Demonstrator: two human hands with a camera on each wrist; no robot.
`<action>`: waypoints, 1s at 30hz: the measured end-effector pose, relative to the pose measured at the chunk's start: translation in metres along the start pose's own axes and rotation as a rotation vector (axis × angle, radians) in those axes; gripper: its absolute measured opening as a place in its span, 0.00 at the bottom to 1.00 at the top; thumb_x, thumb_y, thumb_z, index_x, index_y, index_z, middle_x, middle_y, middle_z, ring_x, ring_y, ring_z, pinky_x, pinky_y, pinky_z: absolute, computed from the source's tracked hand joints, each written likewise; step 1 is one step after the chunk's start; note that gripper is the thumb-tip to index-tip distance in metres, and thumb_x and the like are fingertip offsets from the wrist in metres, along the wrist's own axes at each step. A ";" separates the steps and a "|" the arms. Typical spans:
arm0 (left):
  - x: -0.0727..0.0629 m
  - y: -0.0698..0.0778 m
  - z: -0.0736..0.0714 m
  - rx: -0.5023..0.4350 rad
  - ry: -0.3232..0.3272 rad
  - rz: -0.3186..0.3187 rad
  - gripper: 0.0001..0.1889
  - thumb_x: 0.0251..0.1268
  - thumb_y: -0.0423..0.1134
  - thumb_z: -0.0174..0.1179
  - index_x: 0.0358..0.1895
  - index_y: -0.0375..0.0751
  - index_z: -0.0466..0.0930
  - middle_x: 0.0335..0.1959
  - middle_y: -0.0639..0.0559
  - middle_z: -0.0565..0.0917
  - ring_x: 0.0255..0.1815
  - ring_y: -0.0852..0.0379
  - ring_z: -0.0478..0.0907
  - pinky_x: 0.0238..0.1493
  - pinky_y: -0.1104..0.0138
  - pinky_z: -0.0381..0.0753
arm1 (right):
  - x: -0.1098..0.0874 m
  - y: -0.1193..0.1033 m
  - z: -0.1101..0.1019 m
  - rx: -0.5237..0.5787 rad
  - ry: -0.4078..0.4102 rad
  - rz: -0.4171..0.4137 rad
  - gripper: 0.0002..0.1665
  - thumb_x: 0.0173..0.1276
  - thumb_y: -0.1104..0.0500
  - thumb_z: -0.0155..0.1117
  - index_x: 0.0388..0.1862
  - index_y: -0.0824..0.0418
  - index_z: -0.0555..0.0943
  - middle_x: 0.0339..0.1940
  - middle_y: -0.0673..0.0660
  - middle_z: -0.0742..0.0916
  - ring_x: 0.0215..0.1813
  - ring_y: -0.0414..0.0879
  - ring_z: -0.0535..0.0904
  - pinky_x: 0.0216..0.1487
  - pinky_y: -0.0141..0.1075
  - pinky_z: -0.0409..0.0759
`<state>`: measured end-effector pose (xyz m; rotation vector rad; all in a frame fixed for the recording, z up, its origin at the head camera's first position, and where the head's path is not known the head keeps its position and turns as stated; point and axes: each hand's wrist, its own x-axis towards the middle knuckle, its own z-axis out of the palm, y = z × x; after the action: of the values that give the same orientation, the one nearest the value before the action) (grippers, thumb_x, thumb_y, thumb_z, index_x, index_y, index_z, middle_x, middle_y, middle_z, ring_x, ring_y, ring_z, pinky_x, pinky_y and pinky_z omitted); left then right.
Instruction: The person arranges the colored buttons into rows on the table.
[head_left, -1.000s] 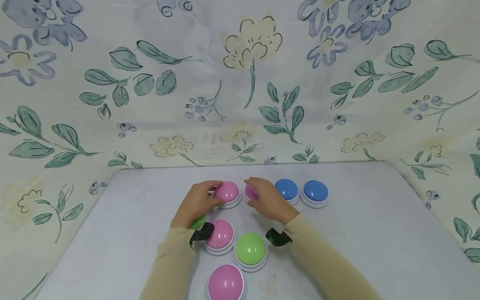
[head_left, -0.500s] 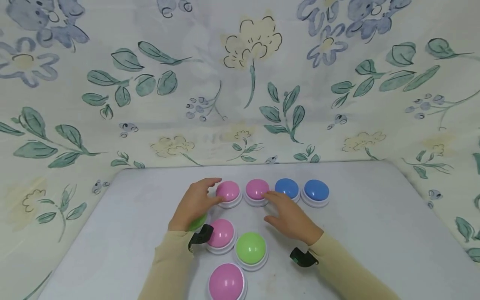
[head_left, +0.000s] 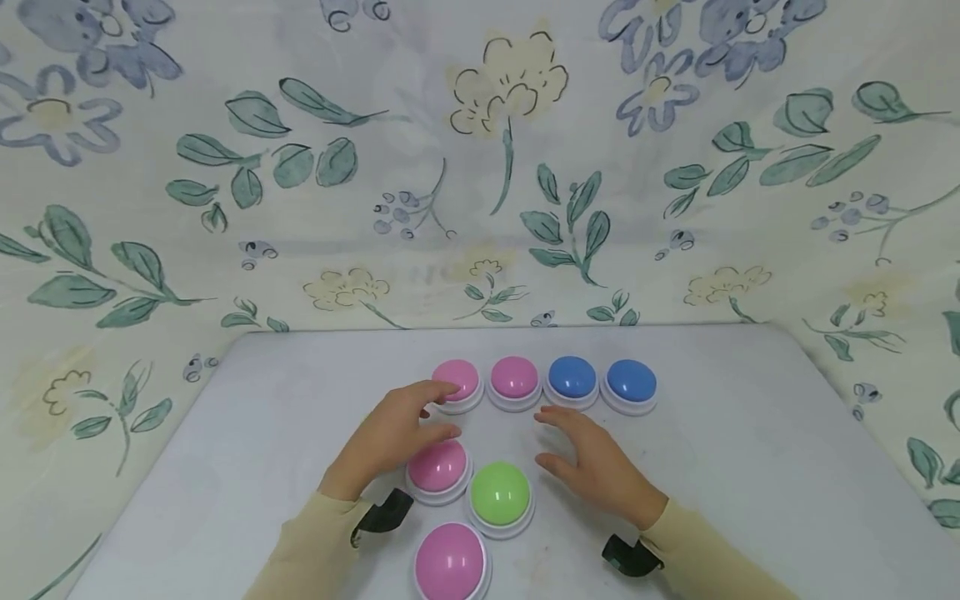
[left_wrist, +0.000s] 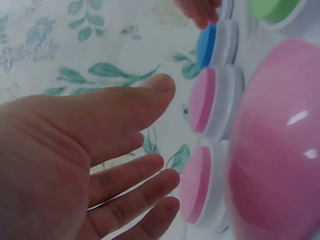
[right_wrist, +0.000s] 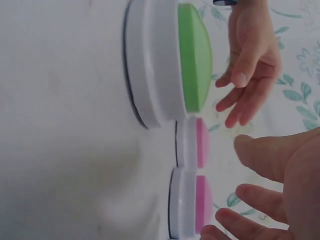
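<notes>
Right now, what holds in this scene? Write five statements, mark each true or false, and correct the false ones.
1. In the head view, the left hand partly covers the back row's leftmost pink dome. True.
2. That row also has two blue domes. True.
3. The right hand grips a blue dome. False: it holds nothing.
4. The sleeves are dark blue. False: they are beige.
5. The visible green dome lies behind that row. False: it lies nearer the camera.

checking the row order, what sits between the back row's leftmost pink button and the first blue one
A second pink button, as the head view shows.
</notes>
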<state>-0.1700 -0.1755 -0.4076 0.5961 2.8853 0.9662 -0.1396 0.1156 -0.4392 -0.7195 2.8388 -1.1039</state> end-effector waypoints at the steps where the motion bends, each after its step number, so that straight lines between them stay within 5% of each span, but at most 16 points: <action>1: -0.004 0.001 0.001 -0.002 0.000 0.009 0.28 0.61 0.40 0.71 0.66 0.42 0.78 0.62 0.48 0.81 0.52 0.46 0.81 0.53 0.54 0.84 | -0.002 0.000 0.001 0.002 -0.002 -0.010 0.30 0.70 0.56 0.68 0.69 0.60 0.74 0.69 0.60 0.78 0.71 0.58 0.71 0.70 0.55 0.70; 11: -0.039 0.014 0.017 0.042 0.066 0.138 0.26 0.60 0.38 0.71 0.63 0.38 0.79 0.59 0.48 0.83 0.63 0.47 0.78 0.64 0.53 0.77 | -0.016 -0.006 0.009 0.044 0.006 -0.084 0.31 0.70 0.56 0.68 0.69 0.63 0.73 0.70 0.61 0.77 0.71 0.58 0.71 0.70 0.57 0.69; 20: -0.063 0.026 0.035 0.054 0.102 0.128 0.30 0.56 0.44 0.74 0.64 0.41 0.79 0.58 0.51 0.83 0.60 0.51 0.79 0.61 0.55 0.80 | -0.023 -0.014 0.022 0.091 -0.032 -0.029 0.34 0.68 0.56 0.70 0.70 0.63 0.72 0.71 0.59 0.75 0.74 0.56 0.68 0.72 0.56 0.68; 30: -0.078 0.039 0.052 0.179 0.077 0.166 0.33 0.54 0.46 0.75 0.64 0.40 0.77 0.60 0.51 0.82 0.61 0.53 0.77 0.62 0.56 0.79 | -0.027 -0.014 0.028 0.124 -0.086 -0.090 0.37 0.68 0.52 0.70 0.71 0.64 0.70 0.70 0.59 0.76 0.73 0.55 0.69 0.72 0.53 0.68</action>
<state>-0.0758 -0.1456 -0.4331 0.8405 3.0531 0.7673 -0.1052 0.1006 -0.4554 -0.8702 2.6641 -1.2162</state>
